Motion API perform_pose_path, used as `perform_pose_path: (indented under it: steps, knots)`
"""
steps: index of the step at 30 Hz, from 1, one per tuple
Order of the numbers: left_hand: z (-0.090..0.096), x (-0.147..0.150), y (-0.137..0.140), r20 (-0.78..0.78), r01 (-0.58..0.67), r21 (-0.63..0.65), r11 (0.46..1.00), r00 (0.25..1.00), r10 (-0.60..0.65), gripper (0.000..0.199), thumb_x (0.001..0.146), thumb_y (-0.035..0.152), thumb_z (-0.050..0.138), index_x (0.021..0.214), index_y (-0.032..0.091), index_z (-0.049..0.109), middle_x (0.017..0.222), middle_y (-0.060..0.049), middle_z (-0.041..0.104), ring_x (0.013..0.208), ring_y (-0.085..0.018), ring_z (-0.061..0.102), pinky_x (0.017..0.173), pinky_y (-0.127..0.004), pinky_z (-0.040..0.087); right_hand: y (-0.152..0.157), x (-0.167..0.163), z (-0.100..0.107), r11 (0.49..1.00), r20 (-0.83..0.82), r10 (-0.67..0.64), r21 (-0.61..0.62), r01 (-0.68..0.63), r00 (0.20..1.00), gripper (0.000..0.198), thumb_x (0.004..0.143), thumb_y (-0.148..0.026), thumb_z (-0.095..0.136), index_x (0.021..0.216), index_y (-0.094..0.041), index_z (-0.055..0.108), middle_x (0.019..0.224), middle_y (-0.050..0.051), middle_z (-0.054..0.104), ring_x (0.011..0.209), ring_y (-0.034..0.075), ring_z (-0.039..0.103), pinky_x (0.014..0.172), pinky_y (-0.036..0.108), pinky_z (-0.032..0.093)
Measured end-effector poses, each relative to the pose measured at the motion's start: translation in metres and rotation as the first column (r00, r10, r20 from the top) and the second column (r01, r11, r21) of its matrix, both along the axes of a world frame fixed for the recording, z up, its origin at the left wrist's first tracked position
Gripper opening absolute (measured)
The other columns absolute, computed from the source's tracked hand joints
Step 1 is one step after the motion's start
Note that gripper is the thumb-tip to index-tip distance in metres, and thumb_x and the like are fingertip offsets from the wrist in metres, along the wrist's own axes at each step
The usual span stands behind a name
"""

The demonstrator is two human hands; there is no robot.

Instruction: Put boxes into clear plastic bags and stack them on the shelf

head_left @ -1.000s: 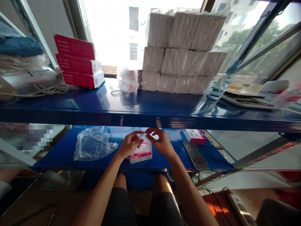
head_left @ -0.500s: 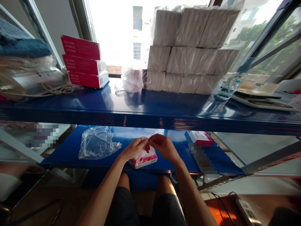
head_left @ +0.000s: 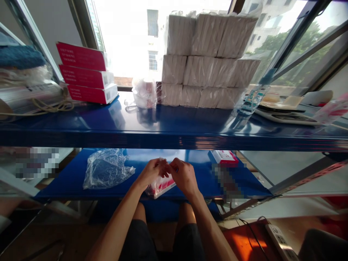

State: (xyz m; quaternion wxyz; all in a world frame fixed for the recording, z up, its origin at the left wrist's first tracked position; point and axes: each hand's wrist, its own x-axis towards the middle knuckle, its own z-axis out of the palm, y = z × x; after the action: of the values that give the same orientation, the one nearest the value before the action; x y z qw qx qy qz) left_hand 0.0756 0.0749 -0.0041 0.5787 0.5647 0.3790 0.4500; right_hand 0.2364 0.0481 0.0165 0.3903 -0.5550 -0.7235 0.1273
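Note:
A red-and-white box [head_left: 165, 185] in a clear plastic bag [head_left: 151, 189] lies at the front edge of the lower blue shelf, below my hands. My left hand [head_left: 152, 173] is closed on the gathered top of the bag, just above the box. Right beside it, my right hand [head_left: 184, 176] is pinched, its fingertips meeting those of the left at the bag's top. The fingers partly hide the plastic there. To the left lies a crumpled clear plastic sheet or bag [head_left: 107, 169].
Another red-and-white box [head_left: 224, 157] lies at the right of the lower shelf. The upper blue shelf [head_left: 174, 121] overhangs it, bearing stacked red boxes [head_left: 84, 74], plastic-wrapped white packs [head_left: 206, 69] and a clear bottle [head_left: 254, 99]. A power strip [head_left: 281, 239] sits low at the right.
My hands have come closer together over the bag's top, and my right hand has turned further inward. The whole view has shifted slightly.

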Motion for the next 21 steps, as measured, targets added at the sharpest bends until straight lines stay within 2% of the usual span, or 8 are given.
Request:
perform_pose_path:
  steps: [4,6,8,10,15,16,18,21]
  knots:
    - [0.000,-0.003,0.002,0.001,-0.103,0.032,0.994,0.995,0.103,0.048,0.088,0.065,0.067,0.087,0.017,0.062,0.065,0.000,0.066,0.055,-0.014,0.063,0.054,-0.024,0.047,-0.004,-0.004,-0.005,0.995,-0.187,-0.062,-0.088,0.046,0.980,0.027,0.090,-0.039,0.069,0.070,-0.022,0.064,0.067,0.004,0.073,0.060,0.018,0.066,0.058,0.025,0.039]
    - [0.002,-0.007,0.003,-0.083,-0.116,0.100,0.988,0.989,0.124,0.042,0.089,0.058,0.068,0.082,0.017,0.065,0.067,-0.001,0.067,0.061,-0.015,0.065,0.059,-0.024,0.049,-0.004,-0.004,-0.008,0.968,-0.358,0.047,-0.214,-0.131,0.933,0.026,0.089,-0.041,0.069,0.074,-0.020,0.068,0.068,0.005,0.075,0.060,0.018,0.067,0.057,0.025,0.043]
    - [0.007,-0.011,0.001,-0.215,-0.078,0.185,0.980,0.969,0.118,0.032,0.090,0.047,0.069,0.078,0.017,0.068,0.072,-0.004,0.071,0.070,-0.018,0.069,0.065,-0.025,0.051,0.000,-0.003,-0.013,0.891,-0.458,0.163,-0.312,-0.330,0.874,0.026,0.089,-0.040,0.068,0.076,-0.018,0.071,0.069,0.005,0.076,0.059,0.018,0.067,0.056,0.024,0.045]
    - [0.015,-0.013,-0.003,-0.380,-0.018,0.285,0.958,0.916,0.130,0.017,0.091,0.031,0.067,0.082,0.018,0.072,0.081,-0.005,0.075,0.081,-0.020,0.072,0.074,-0.027,0.053,0.006,-0.001,-0.016,0.874,-0.387,0.194,-0.348,-0.338,0.901,0.023,0.085,-0.035,0.070,0.069,-0.018,0.070,0.065,0.004,0.073,0.059,0.018,0.066,0.055,0.024,0.042]
    - [0.034,-0.014,-0.012,-0.751,0.236,0.507,0.829,0.593,0.291,0.026,0.088,0.003,0.055,0.088,0.020,0.074,0.086,-0.006,0.070,0.084,-0.021,0.069,0.078,-0.029,0.052,0.025,-0.001,-0.021,0.995,0.044,0.007,-0.104,-0.003,0.999,0.014,0.076,-0.023,0.076,0.067,-0.020,0.065,0.065,0.002,0.068,0.064,0.019,0.062,0.060,0.026,0.038]
    - [0.036,-0.015,-0.011,-0.777,0.289,0.529,0.798,0.543,0.318,0.028,0.087,0.000,0.053,0.088,0.019,0.074,0.086,-0.006,0.069,0.084,-0.021,0.068,0.078,-0.030,0.052,0.029,-0.001,-0.022,0.999,0.059,0.028,-0.020,-0.027,0.998,0.006,0.077,-0.022,0.074,0.076,-0.021,0.068,0.075,0.004,0.071,0.071,0.020,0.064,0.064,0.027,0.042]
    - [0.037,-0.016,-0.010,-0.792,0.383,0.563,0.732,0.503,0.346,0.030,0.086,-0.003,0.052,0.089,0.019,0.072,0.088,-0.006,0.068,0.090,-0.022,0.068,0.080,-0.030,0.052,0.035,-0.001,-0.024,0.980,0.033,0.166,0.107,-0.168,0.986,0.022,0.079,-0.017,0.068,0.101,-0.020,0.070,0.101,0.009,0.075,0.090,0.024,0.067,0.075,0.029,0.047]
    - [0.027,-0.018,-0.010,-0.748,0.427,0.642,0.637,0.533,0.396,0.031,0.087,-0.005,0.050,0.089,0.019,0.070,0.094,-0.007,0.069,0.098,-0.023,0.067,0.084,-0.030,0.053,0.041,-0.002,-0.032,0.930,0.000,0.362,0.072,-0.361,0.932,0.032,0.084,-0.010,0.056,0.110,-0.020,0.070,0.100,0.007,0.076,0.088,0.021,0.068,0.074,0.026,0.047]
